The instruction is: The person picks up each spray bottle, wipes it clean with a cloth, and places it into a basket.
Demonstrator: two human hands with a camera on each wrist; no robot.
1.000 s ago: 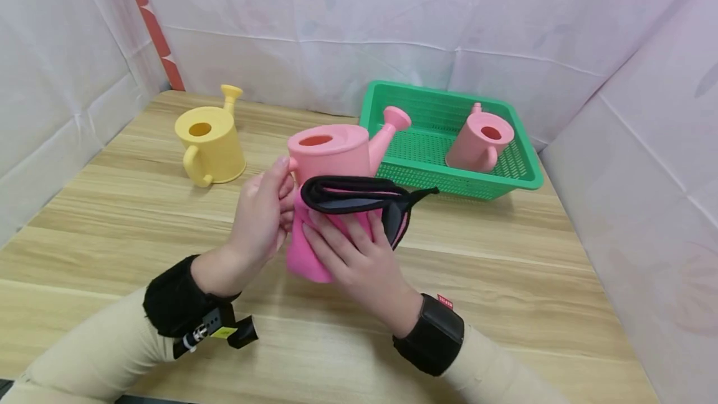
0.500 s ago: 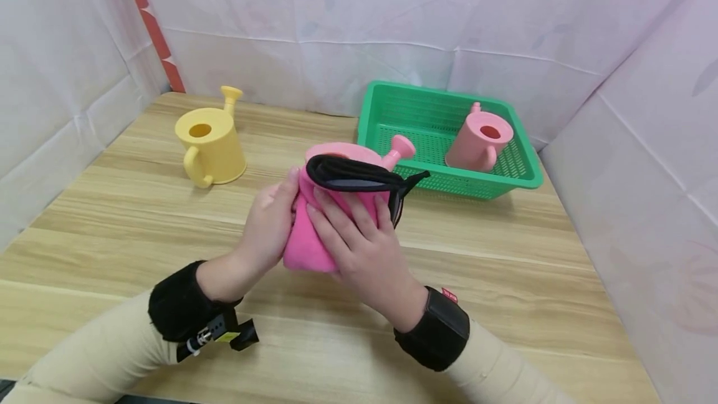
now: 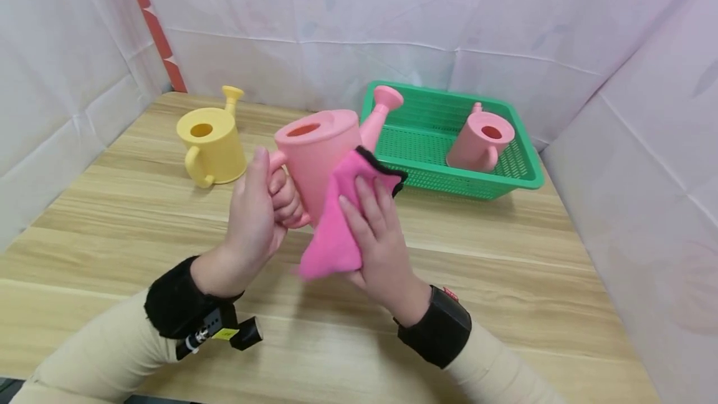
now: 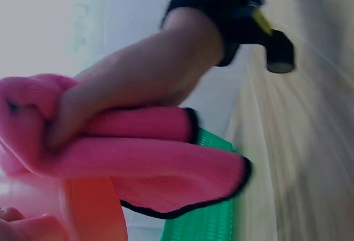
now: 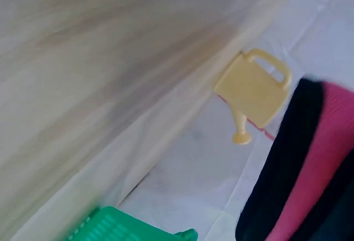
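Observation:
My left hand grips the handle of a pink watering can, its fingers curled through the loop. The can is held above the table, slightly tilted, its spout toward the right. My right hand holds a bright pink cloth with black edging against the can's right side, below the spout. In the left wrist view, the cloth is folded about the right thumb and touches the can. The right wrist view has only the cloth's black-edged folds; the hand is out of that view.
A yellow watering can stands at the left rear of the wooden table. At the back right is a green basket with another pink watering can inside. White sheeting encloses the back and sides.
The can dipped behind the cloth, then rose and tilted. The right hand has moved the cloth from the can's near face to its right side, and the cloth's folded black top has opened out.

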